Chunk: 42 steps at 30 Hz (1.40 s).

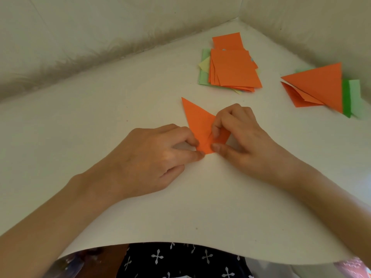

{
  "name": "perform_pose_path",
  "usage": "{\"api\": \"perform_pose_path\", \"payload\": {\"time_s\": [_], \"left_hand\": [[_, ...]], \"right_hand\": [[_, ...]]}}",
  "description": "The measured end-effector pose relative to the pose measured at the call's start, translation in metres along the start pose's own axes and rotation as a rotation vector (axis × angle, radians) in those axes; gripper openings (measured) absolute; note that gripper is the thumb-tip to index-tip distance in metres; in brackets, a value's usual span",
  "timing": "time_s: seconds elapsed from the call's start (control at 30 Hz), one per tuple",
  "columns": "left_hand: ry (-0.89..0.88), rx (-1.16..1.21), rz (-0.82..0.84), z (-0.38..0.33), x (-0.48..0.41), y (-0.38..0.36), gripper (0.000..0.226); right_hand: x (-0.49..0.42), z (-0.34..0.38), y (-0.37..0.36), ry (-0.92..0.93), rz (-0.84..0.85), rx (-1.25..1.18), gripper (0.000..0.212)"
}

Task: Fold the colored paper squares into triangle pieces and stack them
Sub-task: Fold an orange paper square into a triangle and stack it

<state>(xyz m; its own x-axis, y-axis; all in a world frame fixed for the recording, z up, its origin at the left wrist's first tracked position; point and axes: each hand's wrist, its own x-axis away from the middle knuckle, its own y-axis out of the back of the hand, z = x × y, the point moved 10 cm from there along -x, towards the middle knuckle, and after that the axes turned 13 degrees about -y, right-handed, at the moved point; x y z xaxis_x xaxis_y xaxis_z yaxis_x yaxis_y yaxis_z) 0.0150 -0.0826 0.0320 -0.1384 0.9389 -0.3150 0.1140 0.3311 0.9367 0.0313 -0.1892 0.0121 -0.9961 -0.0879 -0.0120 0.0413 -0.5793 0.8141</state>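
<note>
An orange paper piece (197,122), partly folded into a pointed triangle, lies on the white table (140,97) in front of me. My left hand (152,155) pinches its near tip with thumb and fingers. My right hand (241,137) pinches the paper's right flap, fingers curled over it. A pile of unfolded squares (233,67), orange on top with green and yellow beneath, sits further back. At the right lies a stack of folded triangles (319,87), orange above green.
The white sheet covering the table curls down at its near edge (180,249) over my lap. Pale walls (80,27) close in behind and to the right of the table.
</note>
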Motion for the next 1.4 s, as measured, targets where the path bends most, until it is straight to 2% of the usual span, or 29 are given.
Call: {"api": "perform_pose_path", "payload": {"time_s": [0.07, 0.17, 0.23, 0.33, 0.43, 0.57, 0.7, 0.9, 1.03, 1.17, 1.4], "left_hand": [[0.002, -0.004, -0.006, 0.000, 0.000, 0.001, 0.040], [-0.006, -0.009, -0.013, -0.001, 0.000, 0.001, 0.039], [-0.012, -0.016, -0.014, -0.001, 0.000, 0.001, 0.039], [-0.011, -0.024, -0.025, -0.002, -0.001, 0.003, 0.040], [-0.013, -0.041, -0.037, -0.003, -0.001, 0.004, 0.039], [-0.015, -0.041, -0.057, -0.004, -0.001, 0.005, 0.038], [-0.002, -0.044, -0.090, -0.001, 0.000, 0.009, 0.033], [0.095, 0.051, -0.146, 0.013, 0.001, 0.009, 0.019], [0.139, 0.164, -0.163, 0.025, 0.003, 0.001, 0.027], [0.121, 0.158, -0.171, 0.025, 0.000, 0.001, 0.030], [0.195, 0.134, -0.189, 0.031, 0.001, -0.001, 0.035]], "right_hand": [[0.002, 0.000, 0.000, 0.046, 0.101, -0.034, 0.020], [0.014, 0.003, 0.005, 0.202, 0.180, -0.021, 0.044], [0.022, 0.007, 0.005, 0.309, 0.144, 0.113, 0.057], [0.030, 0.014, 0.002, 0.456, -0.002, 0.439, 0.062], [0.034, 0.014, 0.006, 0.501, -0.064, 0.524, 0.062], [0.034, 0.017, 0.019, 0.485, -0.074, 0.351, 0.053], [0.021, 0.018, 0.029, 0.350, -0.056, 0.150, 0.033], [0.016, 0.021, 0.001, 0.311, 0.069, 0.104, 0.047], [0.018, 0.023, 0.003, 0.313, 0.030, 0.126, 0.049], [0.021, 0.027, 0.004, 0.322, -0.034, 0.176, 0.047], [0.015, 0.032, 0.009, 0.255, -0.141, 0.127, 0.031]]}}
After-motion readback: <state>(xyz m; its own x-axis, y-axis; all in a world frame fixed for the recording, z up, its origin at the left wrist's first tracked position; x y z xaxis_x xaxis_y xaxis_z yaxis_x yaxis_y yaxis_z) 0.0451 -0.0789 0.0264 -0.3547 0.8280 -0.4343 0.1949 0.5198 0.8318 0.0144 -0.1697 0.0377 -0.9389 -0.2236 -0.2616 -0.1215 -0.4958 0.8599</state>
